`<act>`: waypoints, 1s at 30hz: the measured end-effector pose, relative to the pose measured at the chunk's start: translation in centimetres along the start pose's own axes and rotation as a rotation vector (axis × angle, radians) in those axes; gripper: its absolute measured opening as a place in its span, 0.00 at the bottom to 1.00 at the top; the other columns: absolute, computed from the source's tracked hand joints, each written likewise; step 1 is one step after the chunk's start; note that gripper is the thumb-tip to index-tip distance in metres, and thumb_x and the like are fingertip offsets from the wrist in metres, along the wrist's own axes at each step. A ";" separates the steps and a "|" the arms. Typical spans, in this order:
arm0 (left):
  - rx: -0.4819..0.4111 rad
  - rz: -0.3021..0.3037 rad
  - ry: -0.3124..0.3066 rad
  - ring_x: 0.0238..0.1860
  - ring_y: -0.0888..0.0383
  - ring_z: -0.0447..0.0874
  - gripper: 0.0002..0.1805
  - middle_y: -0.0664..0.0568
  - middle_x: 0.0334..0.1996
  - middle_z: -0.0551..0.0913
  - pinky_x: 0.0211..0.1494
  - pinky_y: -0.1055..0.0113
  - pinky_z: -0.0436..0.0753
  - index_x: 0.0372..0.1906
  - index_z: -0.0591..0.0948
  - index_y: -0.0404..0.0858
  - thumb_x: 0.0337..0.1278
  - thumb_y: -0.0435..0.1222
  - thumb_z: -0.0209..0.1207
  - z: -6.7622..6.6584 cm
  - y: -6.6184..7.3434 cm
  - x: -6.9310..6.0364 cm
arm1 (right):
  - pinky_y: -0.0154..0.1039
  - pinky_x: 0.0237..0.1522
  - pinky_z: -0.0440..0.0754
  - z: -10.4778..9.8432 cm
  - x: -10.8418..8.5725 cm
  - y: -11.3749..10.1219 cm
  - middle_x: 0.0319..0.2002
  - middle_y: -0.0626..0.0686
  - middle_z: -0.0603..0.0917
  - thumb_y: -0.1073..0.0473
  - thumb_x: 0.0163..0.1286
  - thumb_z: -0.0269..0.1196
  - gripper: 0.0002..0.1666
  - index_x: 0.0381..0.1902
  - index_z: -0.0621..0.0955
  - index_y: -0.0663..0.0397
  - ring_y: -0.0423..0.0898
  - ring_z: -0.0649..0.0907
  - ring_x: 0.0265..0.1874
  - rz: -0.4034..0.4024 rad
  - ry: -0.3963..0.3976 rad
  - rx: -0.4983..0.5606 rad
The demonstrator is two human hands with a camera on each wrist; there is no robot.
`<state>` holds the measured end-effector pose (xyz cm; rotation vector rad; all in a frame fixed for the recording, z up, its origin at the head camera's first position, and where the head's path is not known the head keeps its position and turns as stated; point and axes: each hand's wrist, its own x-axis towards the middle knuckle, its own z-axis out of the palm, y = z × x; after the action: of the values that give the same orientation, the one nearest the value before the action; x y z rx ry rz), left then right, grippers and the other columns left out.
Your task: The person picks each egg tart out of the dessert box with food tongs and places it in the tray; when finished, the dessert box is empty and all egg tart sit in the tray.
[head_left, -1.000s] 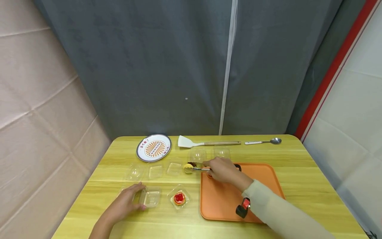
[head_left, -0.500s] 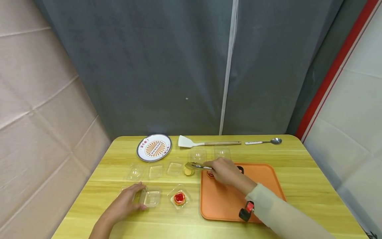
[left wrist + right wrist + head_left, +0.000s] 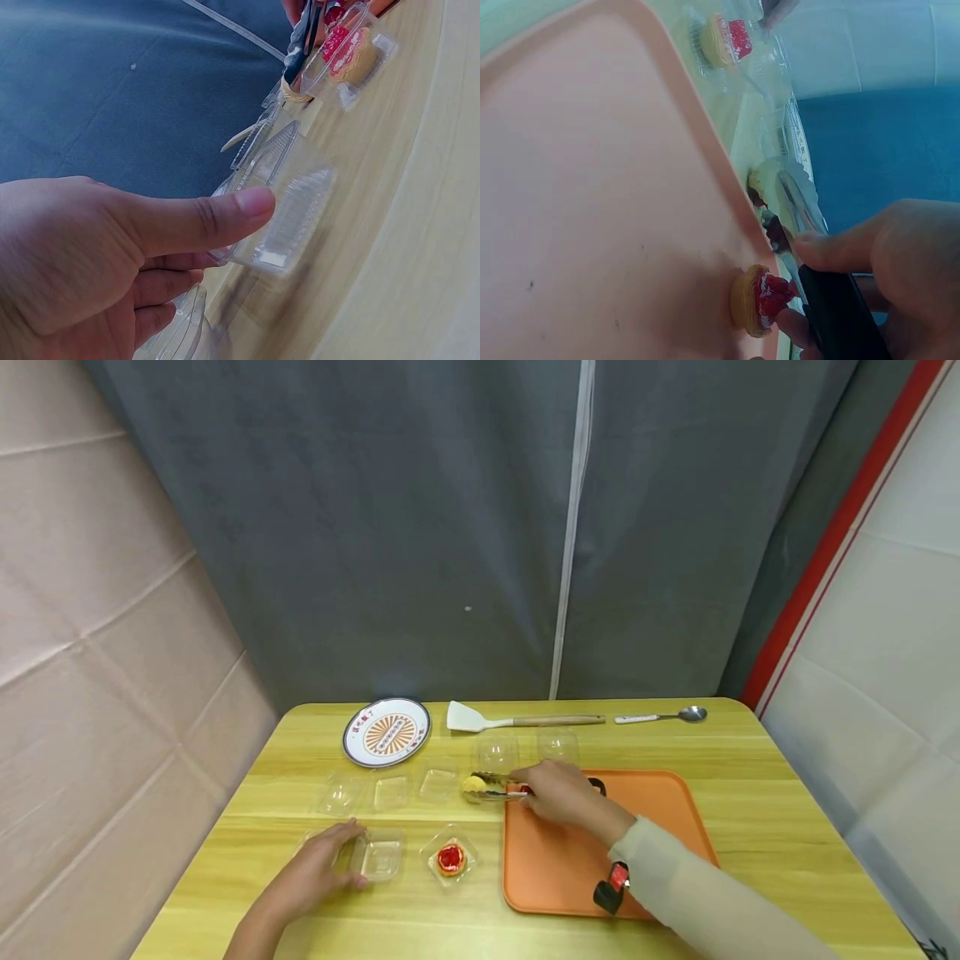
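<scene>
My left hand [image 3: 318, 868] pinches the rim of a clear plastic box [image 3: 289, 214] between thumb and fingers, low over the table at front left. My right hand [image 3: 561, 792] grips metal tongs [image 3: 844, 315] with black handles near the orange tray's left edge. The tongs' spread tips stand around a small yellow tart [image 3: 474, 784] just left of the tray; whether they touch it I cannot tell. A tart with red topping [image 3: 757, 300] sits on the tray beneath my right hand, mostly hidden in the head view. Another red-topped tart [image 3: 451, 858] lies in a clear box between my hands.
The orange tray [image 3: 570, 877] fills the middle right of the table. Several clear plastic boxes and lids [image 3: 390, 792] stand left of it and behind it. Along the back edge lie a white plate [image 3: 390, 732], a white spatula [image 3: 468, 717] and a spoon [image 3: 692, 714].
Half a second ago the tongs lay turned and narrower above the yellow tart; now their arms are spread to either side of it. My left hand and its box have stayed put.
</scene>
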<state>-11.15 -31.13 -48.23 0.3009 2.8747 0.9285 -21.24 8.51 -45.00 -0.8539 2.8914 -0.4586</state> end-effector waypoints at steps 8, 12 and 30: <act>0.008 -0.011 -0.006 0.71 0.29 0.67 0.43 0.30 0.71 0.71 0.73 0.34 0.66 0.66 0.78 0.33 0.40 0.42 0.80 0.1 0.0 -0.1 | 0.39 0.23 0.68 0.3 -0.1 -0.2 0.34 0.48 0.89 0.62 0.71 0.67 0.21 0.60 0.86 0.44 0.40 0.72 0.22 -0.048 0.055 -0.020; 0.019 -0.004 0.001 0.70 0.29 0.68 0.43 0.30 0.70 0.71 0.73 0.34 0.67 0.65 0.79 0.33 0.39 0.43 0.80 0.1 0.0 -0.1 | 0.39 0.25 0.73 0.4 -0.4 -0.2 0.43 0.48 0.91 0.61 0.71 0.68 0.19 0.59 0.86 0.44 0.39 0.78 0.26 -0.066 0.065 -0.027; -0.005 0.006 -0.008 0.72 0.29 0.67 0.42 0.30 0.71 0.70 0.74 0.34 0.65 0.65 0.78 0.33 0.42 0.43 0.79 0.0 -0.1 0.1 | 0.32 0.16 0.52 -0.1 -4.2 0.7 0.15 0.42 0.74 0.58 0.70 0.70 0.27 0.66 0.82 0.39 0.36 0.56 0.12 -0.098 0.171 -0.070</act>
<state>-11.24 -31.24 -48.27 0.3127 2.8657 0.9336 -18.04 11.38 -45.14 -1.0191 3.0470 -0.4625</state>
